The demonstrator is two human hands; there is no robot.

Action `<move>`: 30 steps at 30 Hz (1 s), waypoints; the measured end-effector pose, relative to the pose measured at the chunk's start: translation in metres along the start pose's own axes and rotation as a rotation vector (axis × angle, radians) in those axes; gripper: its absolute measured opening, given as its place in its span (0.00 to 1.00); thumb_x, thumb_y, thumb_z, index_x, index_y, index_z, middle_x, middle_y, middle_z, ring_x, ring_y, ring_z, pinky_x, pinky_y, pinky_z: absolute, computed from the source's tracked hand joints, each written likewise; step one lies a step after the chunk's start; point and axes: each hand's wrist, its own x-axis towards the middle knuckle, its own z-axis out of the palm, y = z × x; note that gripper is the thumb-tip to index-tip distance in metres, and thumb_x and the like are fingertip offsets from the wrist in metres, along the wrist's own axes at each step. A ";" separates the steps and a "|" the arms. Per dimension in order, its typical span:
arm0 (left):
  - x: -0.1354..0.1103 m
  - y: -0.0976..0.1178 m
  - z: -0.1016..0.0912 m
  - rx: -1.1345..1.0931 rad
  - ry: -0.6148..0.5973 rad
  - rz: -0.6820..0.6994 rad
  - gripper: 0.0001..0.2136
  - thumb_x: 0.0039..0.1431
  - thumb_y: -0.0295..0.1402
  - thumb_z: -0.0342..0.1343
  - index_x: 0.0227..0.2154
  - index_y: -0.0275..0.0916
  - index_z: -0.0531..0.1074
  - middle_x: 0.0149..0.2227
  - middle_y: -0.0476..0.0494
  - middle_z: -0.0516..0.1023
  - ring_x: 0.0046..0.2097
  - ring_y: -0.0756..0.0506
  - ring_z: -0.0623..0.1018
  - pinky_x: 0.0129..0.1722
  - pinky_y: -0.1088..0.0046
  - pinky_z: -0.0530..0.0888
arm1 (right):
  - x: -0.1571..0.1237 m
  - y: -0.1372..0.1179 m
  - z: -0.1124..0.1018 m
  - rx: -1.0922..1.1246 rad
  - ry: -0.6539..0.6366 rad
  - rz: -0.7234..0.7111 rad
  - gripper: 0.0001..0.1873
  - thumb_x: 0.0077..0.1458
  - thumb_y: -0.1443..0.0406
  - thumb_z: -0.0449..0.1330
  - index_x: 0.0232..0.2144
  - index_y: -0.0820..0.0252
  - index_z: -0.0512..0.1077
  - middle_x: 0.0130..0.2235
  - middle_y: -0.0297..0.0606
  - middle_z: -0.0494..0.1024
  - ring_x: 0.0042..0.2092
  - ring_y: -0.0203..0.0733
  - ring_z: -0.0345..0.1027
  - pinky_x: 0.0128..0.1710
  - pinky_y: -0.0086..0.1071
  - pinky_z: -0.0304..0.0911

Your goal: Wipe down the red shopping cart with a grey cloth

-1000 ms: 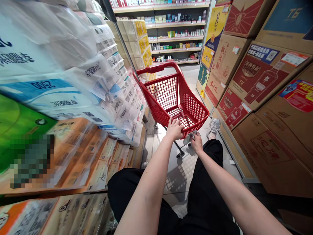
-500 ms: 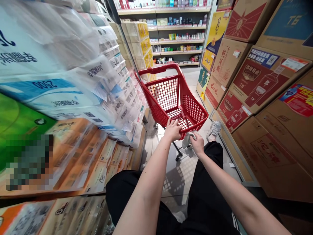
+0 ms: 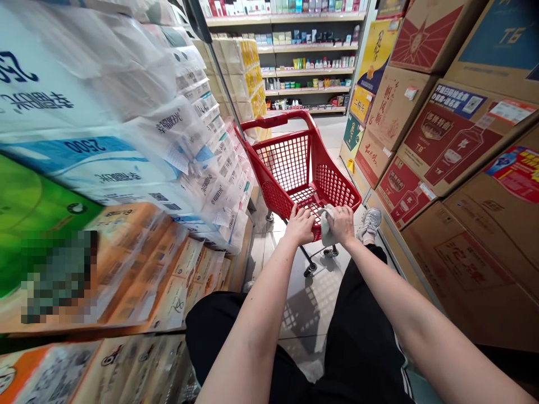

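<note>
1. Currently the left hand (image 3: 300, 225) is clenching the rim of a red plastic shopping cart (image 3: 286, 163), with its fingers curling over the near edge at lower centre of the frame.
2. Meanwhile the right hand (image 3: 342, 223) is grasping a bunched grey cloth (image 3: 326, 227), its grip closed and pressing the cloth against the cart's near right corner, just beside the left hand.
3. Wrapped packs of toilet paper (image 3: 189, 163) are towering along the left of the frame beside the cart, above orange-printed tissue packs (image 3: 143, 264).
4. Cardboard liquor cartons (image 3: 446, 134) are lining the right side, standing well clear of the hands.
5. A grey sneaker (image 3: 369, 224) is poking out just past the cart's right corner, on the tile floor (image 3: 303, 314).
6. A thin metal pole (image 3: 220, 84) is crossing the upper left, while retail shelves (image 3: 311, 73) are standing beyond the cart at top centre.
</note>
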 end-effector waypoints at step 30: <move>0.003 0.025 0.002 0.011 -0.010 -0.005 0.16 0.49 0.31 0.51 0.43 0.38 0.67 0.44 0.39 0.69 0.52 0.40 0.65 0.63 0.53 0.37 | 0.026 0.083 -0.037 -0.154 0.000 -0.066 0.17 0.61 0.60 0.46 0.32 0.58 0.73 0.39 0.45 0.74 0.45 0.49 0.61 0.52 0.46 0.47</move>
